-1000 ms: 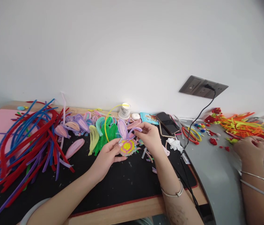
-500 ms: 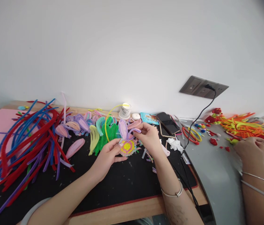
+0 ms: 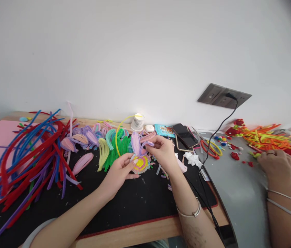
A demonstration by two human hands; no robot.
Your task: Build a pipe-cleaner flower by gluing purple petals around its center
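A round pipe-cleaner flower piece [image 3: 141, 164], yellow and pink with a pale fuzzy rim and two upright purple loops, is held over the black mat [image 3: 140, 199]. My left hand [image 3: 121, 167] pinches it at its left edge, thumb in front. With thumb and fingertips closed, my right hand [image 3: 160, 150] grips the right purple loop [image 3: 147, 145]. The left loop [image 3: 135, 143] stands free. Behind my hands lie green pipe-cleaner leaves [image 3: 113, 155] and a pale yellow leaf [image 3: 103, 153]. A loose pink petal [image 3: 83, 164] rests on the mat to the left.
Red, blue and purple pipe cleaners [image 3: 39, 155] heap at left. A paper cup [image 3: 137, 122], a phone [image 3: 185, 135] and scissors [image 3: 209, 148] stand or lie at the back. A black cable [image 3: 221, 127] runs from the wall socket. At right, another person's hands [image 3: 277, 167] work near orange pipe cleaners [image 3: 266, 137].
My hands and the flower piece stay almost in place, with only slight finger shifts. The other person's hand at right has turned a little.
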